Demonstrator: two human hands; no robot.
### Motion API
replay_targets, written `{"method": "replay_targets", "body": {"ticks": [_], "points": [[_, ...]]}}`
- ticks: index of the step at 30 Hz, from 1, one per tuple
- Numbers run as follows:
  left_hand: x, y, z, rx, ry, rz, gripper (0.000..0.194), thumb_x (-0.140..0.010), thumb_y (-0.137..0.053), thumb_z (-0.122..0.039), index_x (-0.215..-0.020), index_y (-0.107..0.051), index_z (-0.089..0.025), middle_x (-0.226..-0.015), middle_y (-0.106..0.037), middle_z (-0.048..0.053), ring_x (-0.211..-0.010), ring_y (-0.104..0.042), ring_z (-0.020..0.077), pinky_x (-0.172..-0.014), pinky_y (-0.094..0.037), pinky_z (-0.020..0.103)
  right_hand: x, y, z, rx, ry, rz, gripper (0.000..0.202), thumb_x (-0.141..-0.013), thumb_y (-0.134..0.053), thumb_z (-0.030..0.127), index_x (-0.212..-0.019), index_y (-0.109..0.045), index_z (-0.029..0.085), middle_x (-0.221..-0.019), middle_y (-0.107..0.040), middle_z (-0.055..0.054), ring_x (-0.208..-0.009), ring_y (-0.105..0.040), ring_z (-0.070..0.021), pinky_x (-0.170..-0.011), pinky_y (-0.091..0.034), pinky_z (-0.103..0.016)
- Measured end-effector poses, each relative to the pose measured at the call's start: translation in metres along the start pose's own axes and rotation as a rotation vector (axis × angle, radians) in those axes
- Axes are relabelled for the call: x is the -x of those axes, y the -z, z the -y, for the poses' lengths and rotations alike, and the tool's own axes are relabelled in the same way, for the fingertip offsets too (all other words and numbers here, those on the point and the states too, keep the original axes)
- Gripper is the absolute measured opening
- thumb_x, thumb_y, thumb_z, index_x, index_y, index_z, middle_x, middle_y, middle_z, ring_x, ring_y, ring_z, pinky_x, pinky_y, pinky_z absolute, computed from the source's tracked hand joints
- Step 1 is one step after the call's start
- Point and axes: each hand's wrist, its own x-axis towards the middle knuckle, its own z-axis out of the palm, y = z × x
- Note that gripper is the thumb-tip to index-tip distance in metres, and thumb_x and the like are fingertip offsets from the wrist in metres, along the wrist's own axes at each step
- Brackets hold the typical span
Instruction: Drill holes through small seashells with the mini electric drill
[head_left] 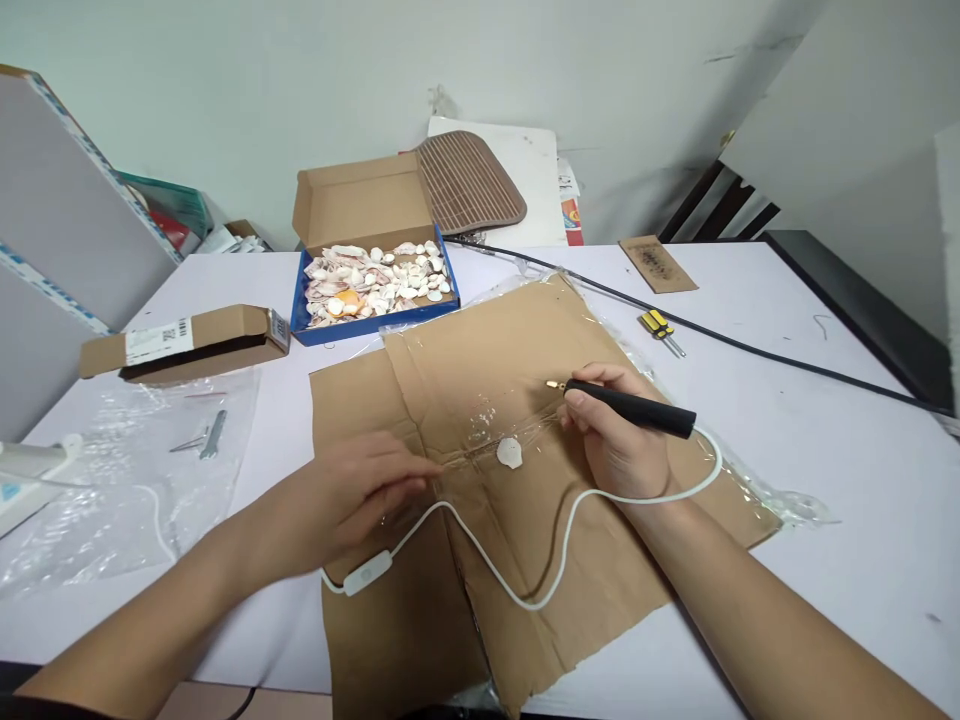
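My right hand [611, 430] grips a black electric engraving pen [630, 405], its gold tip pointing left above the cardboard. A white cord [559, 570] leaves the pen's rear end and loops back left to an inline switch [367, 573]. Below and left of the tip lies a small white seashell [509, 453], flat on the brown cardboard sheet [405, 620]. My left hand [352, 490], slightly blurred, hovers left of the shell with fingers stretched out and nothing visible in them. White dust specks dot the cardboard just behind the shell.
A blue-sided box [375, 325] full of shells stands open at the back. Left are a narrow carton [225, 340] and a plastic bag [112, 470] under a small wrench [214, 435]. Yellow-handled screwdrivers [657, 325] lie right, near a long black rod [720, 340] and cardboard piece [660, 268].
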Motion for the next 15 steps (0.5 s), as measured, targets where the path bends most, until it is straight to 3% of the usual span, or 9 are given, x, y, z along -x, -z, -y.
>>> {"method": "replay_targets", "body": {"ticks": [3, 5, 10, 15], "points": [[0.025, 0.002, -0.004, 0.048, 0.026, 0.105, 0.019, -0.107, -0.066, -0.033, -0.12, -0.079, -0.028, -0.098, -0.08, 0.002, -0.089, -0.074, 0.0201, -0.076, -0.059, 0.027, 0.004, -0.005, 0.002, -0.032, -0.057, 0.017, 0.024, -0.076, -0.094, 0.033, -0.091, -0.076, 0.025, -0.065, -0.06, 0.006, -0.058, -0.056, -0.0144, -0.06, -0.045, -0.032], [0.038, -0.002, -0.002, 0.078, 0.075, 0.143, 0.022, -0.104, -0.071, -0.03, -0.125, -0.079, -0.032, -0.098, -0.079, 0.001, -0.088, -0.074, 0.0201, -0.077, -0.059, 0.027, 0.006, -0.006, 0.004, -0.018, -0.078, 0.025, 0.024, -0.073, -0.094, 0.033, -0.088, -0.077, 0.026, -0.061, -0.06, 0.006, -0.057, -0.057, -0.0162, -0.059, -0.046, -0.034], [0.053, -0.011, 0.01, 0.164, 0.091, 0.118, 0.027, -0.107, -0.066, -0.027, -0.129, -0.079, -0.037, -0.106, -0.081, 0.001, -0.096, -0.075, 0.0208, -0.084, -0.062, 0.027, 0.004, -0.007, 0.006, -0.035, -0.129, 0.013, 0.021, -0.066, -0.094, 0.03, -0.081, -0.08, 0.026, -0.058, -0.066, 0.003, -0.053, -0.058, -0.0174, -0.056, -0.044, -0.034], [0.063, -0.013, 0.018, 0.199, 0.101, 0.118, 0.039, -0.109, -0.063, -0.023, -0.141, -0.075, -0.042, -0.122, -0.08, 0.001, -0.11, -0.076, 0.0209, -0.095, -0.064, 0.03, 0.0, -0.011, 0.008, -0.063, -0.136, 0.047, 0.02, -0.067, -0.094, 0.03, -0.08, -0.08, 0.025, -0.051, -0.057, 0.007, -0.048, -0.048, -0.0134, -0.055, -0.044, -0.032]]}}
